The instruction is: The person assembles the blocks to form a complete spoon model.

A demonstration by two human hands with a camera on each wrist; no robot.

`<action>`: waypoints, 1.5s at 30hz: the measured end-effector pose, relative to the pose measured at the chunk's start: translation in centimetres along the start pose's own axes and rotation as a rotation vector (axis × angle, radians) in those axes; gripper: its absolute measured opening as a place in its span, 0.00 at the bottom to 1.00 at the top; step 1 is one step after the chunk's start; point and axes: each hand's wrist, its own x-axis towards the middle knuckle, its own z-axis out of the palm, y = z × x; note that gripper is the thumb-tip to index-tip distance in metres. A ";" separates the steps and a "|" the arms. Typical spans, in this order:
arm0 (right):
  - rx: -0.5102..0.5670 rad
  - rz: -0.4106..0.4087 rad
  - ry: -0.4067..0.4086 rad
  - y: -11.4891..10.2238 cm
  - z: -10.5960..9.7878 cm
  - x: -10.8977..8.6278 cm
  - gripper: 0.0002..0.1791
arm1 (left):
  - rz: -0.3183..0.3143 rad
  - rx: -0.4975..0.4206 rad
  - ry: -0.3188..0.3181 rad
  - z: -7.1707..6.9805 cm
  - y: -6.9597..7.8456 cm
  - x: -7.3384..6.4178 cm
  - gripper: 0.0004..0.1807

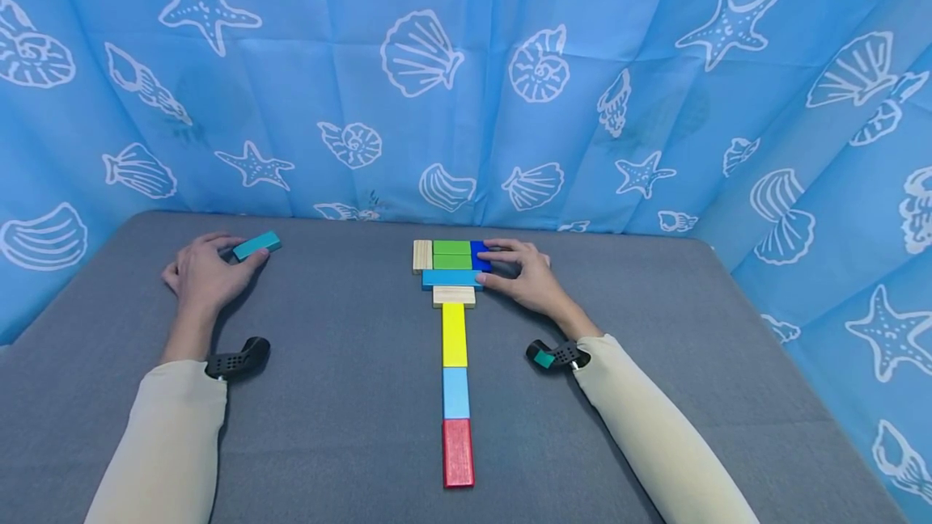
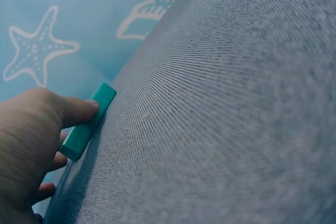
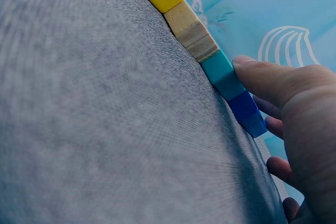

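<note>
At the far left of the table, my left hand (image 1: 213, 272) pinches a teal block (image 1: 257, 245) between thumb and fingers. The left wrist view shows that block (image 2: 88, 124) tilted, with the thumb along its face. Mid-table, my right hand (image 1: 526, 275) touches the head of a row of flat blocks. Its thumb rests at the right end of a blue block (image 1: 447, 279), and its fingers reach a dark blue block (image 1: 477, 257). Two green blocks (image 1: 451, 248) lie beside the dark blue one, with a plain wood block (image 1: 422, 256) at their left.
Below the blue block lie another wood block (image 1: 454, 296), a yellow block (image 1: 455, 335), a light blue block (image 1: 455, 393) and a red block (image 1: 458, 453), end to end. A grey cloth covers the table (image 1: 342, 395). Behind hangs a blue curtain (image 1: 291, 95) with shell prints.
</note>
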 end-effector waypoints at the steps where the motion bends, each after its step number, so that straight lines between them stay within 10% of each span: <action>1: 0.002 -0.001 -0.001 0.0 0.0 0.0 0.26 | 0.000 0.000 -0.003 0.0 0.0 0.0 0.31; 16: 0.005 -0.009 0.002 0.2 0.1 0.0 0.26 | 0.039 -0.045 -0.004 0.0 0.7 0.1 0.32; 45: 0.002 -0.022 0.007 0.3 0.1 0.0 0.26 | 0.271 -0.359 -0.163 0.5 9.1 -1.4 0.32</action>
